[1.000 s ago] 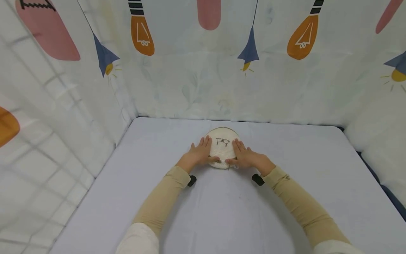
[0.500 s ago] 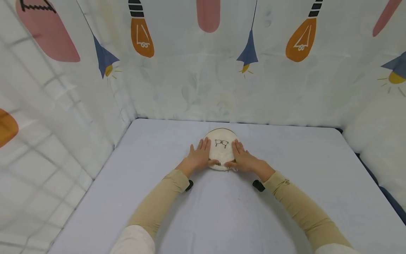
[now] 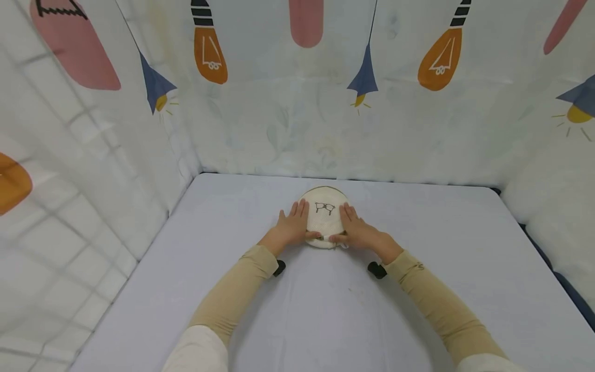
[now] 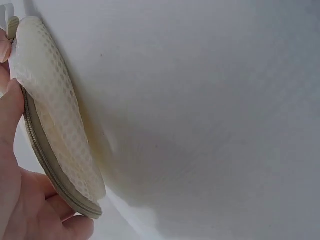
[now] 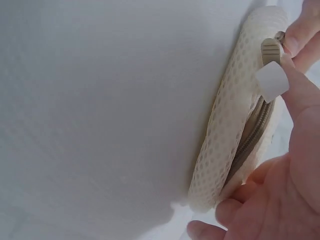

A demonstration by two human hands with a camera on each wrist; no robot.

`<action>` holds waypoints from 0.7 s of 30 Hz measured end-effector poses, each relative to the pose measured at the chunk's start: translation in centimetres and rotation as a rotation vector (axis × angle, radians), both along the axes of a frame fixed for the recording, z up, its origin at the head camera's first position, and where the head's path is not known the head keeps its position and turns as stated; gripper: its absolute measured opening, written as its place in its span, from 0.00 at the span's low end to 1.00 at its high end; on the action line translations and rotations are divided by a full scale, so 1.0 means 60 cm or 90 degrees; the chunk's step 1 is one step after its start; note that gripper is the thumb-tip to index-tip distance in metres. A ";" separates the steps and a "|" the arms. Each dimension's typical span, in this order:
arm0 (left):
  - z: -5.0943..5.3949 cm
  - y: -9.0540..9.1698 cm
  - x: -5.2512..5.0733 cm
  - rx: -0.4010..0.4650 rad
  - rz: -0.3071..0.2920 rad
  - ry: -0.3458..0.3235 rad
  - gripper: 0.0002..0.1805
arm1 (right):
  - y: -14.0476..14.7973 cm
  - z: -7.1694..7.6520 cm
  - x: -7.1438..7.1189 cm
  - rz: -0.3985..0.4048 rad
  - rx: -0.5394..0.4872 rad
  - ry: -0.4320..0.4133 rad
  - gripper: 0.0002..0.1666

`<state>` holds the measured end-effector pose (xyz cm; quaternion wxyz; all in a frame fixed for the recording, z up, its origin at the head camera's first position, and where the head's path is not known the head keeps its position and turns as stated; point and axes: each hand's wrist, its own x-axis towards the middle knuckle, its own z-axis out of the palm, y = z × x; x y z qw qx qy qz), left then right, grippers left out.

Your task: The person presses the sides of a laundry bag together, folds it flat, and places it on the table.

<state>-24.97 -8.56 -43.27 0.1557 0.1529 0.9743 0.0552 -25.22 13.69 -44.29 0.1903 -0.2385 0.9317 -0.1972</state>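
A round cream mesh zip pouch with printed eyeglasses lies on the table. My left hand rests along its left side, fingers straight on top, with the thumb at the near rim. The right hand mirrors it on the other side. In the left wrist view, a zipper curves along the pouch rim beside my thumb. A beige zipper pull and a white tag show by the right thumb in the right wrist view. The thumbs are close together. The pouch's inside is hidden.
The table has a smooth pale cover. A printed curtain hangs behind its far edge, and another continues along the left. Black wrist devices sit below both wrists, beside the beige sleeves.
Both hands stay on the pouch in nearly the same pose. The head view shifts slightly; the pouch has not visibly moved on the table.
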 end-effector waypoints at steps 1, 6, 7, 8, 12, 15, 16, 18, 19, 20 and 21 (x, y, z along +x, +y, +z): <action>-0.003 -0.001 -0.002 0.003 -0.001 0.003 0.57 | 0.000 0.000 -0.001 0.000 -0.001 0.004 0.61; -0.010 -0.008 -0.007 0.008 -0.004 0.026 0.57 | 0.000 0.005 -0.002 0.003 -0.017 0.017 0.60; -0.009 -0.010 -0.007 0.011 -0.005 0.030 0.57 | 0.000 0.006 -0.002 0.003 -0.016 0.019 0.60; -0.009 -0.010 -0.007 0.014 -0.006 0.032 0.57 | 0.000 0.007 -0.002 0.003 -0.016 0.021 0.60; -0.001 -0.013 -0.005 0.033 -0.006 0.029 0.57 | 0.000 0.012 -0.003 0.001 -0.011 0.033 0.59; 0.003 -0.015 -0.001 0.039 -0.004 0.029 0.56 | 0.001 0.013 -0.004 0.003 -0.008 0.041 0.58; 0.004 -0.017 -0.001 0.038 -0.005 0.032 0.56 | 0.001 0.013 -0.004 0.005 -0.005 0.047 0.58; 0.005 -0.020 -0.001 0.037 -0.007 0.039 0.56 | 0.002 0.013 -0.005 0.008 0.004 0.060 0.57; 0.005 -0.023 -0.001 0.037 -0.007 0.042 0.56 | 0.003 0.013 -0.005 0.010 0.012 0.068 0.56; 0.005 -0.025 -0.001 0.041 -0.008 0.047 0.55 | 0.005 0.013 -0.006 0.011 0.018 0.079 0.56; 0.005 -0.027 -0.002 0.045 -0.008 0.052 0.55 | 0.007 0.013 -0.005 0.010 0.025 0.089 0.56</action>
